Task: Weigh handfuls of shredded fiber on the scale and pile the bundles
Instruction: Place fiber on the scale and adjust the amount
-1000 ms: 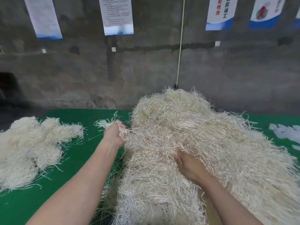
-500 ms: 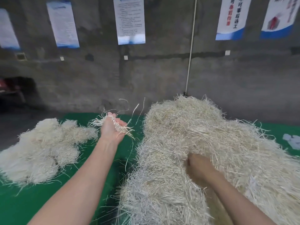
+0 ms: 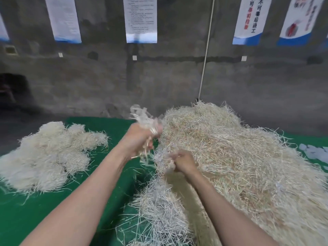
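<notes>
- Left hand [image 3: 140, 139], frame centre, clutches a fiber handful [image 3: 145, 119].
- Right hand [image 3: 183, 161] pinches strands at the big heap [image 3: 239, 157].
- Bundle pile [image 3: 48, 155] lies at left on the green mat [image 3: 113, 126].

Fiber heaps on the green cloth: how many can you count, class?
2: a small heap at the left and a big heap at the right. More may lie outside the view.

You've got two hands out, left hand [image 3: 137, 142] and right hand [image 3: 184, 162], two fiber heaps, big heap [image 3: 239, 157] and small heap [image 3: 49, 153], one handful [image 3: 144, 118], at least five posters [image 3: 141, 20], one cord [image 3: 205, 55] and three wall tags [image 3: 134, 57].
</notes>
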`<state>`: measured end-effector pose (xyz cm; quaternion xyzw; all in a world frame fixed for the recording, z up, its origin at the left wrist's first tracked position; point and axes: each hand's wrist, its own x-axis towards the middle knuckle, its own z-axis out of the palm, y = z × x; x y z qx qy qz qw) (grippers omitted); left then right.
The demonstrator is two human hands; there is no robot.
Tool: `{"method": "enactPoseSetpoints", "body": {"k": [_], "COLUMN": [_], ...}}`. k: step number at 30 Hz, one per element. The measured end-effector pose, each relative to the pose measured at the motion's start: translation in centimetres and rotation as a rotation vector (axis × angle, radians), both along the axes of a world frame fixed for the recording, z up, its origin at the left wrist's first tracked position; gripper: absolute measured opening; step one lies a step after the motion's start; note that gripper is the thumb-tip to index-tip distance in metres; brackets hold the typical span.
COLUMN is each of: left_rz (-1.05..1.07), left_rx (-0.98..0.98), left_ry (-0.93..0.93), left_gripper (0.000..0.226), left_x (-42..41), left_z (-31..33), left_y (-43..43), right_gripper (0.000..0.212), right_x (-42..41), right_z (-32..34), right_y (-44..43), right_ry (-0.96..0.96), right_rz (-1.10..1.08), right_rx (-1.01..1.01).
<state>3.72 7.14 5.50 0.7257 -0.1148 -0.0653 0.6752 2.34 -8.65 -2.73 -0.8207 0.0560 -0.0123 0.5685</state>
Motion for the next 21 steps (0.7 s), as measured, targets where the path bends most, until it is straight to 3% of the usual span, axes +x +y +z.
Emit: {"method": "enactPoseSetpoints", "body": {"k": [2, 3, 5, 7, 8, 10, 11, 12, 14, 15, 16, 19, 21], "left_rz": [-0.089, -0.144, -0.134, -0.090, -0.070, -0.015, 0.028, 0.059, 0.090, 0.091, 0.078, -0.018, -0.066], "left_rx": [0.760, 1.031, 1.335, 1.347, 1.280, 1.169, 1.147, 1.133, 1.105, 1.082, 1.047, 0.978, 0.882], "left_ry": [-0.190, -0.229, -0.264, -0.269, -0.251, -0.258, -0.296, -0.342, -0.460, -0.517, -0.560, -0.649, -0.620], "left_gripper": [0.038, 0.030, 0.011, 0.012, 0.017, 0.023, 0.026, 0.029, 0.033, 0.032, 0.029, 0.008, 0.026], "left_x": [-0.2, -0.1, 0.2, 0.9, 1.3, 2.0, 2.0, 1.9, 1.2, 0.6, -0.2, -2.8, -4.6], "left_z": [-2.2, -3.7, -6.6, -8.6, -9.0, -8.9, -8.5, -8.1, -7.4, -7.2, -7.1, -6.8, -6.9], "left_y": [0.6, 0.7, 1.0, 1.6, 1.9, 1.9, 1.6, 1.2, 0.6, 0.5, 0.5, 1.3, 2.0], "right_gripper": [0.018, 0.018, 0.016, 0.014, 0.017, 0.044, 0.056, 0.065, 0.070, 0.068, 0.068, 0.075, 0.060], "right_x": [0.7, 0.7, 0.9, 0.9, 1.0, 0.9, 0.7, 0.1, -1.4, -2.3, -3.2, -5.6, -6.9], "right_z": [1.2, 2.2, 4.0, 5.5, 6.2, 6.5, 6.5, 6.7, 6.9, 6.6, 6.0, 3.3, 1.8], "right_y": [-1.3, -1.8, -2.9, -3.9, -4.2, -4.4, -3.8, -2.9, -0.4, 0.6, 1.6, 3.1, 2.9], "right_ry": [0.000, -0.010, -0.062, -0.091, -0.062, 0.060, -0.011, -0.192, -0.631, -0.715, -0.679, -0.256, -0.112], "right_rz": [-0.134, -0.182, -0.248, -0.252, -0.202, -0.101, -0.117, -0.145, -0.114, -0.007, 0.131, 0.428, 0.423], "right_rx": [0.156, 0.209, 0.327, 0.308, 0.115, -0.594, -0.852, -0.926, -0.681, -0.560, -0.481, -0.317, -0.077]}}
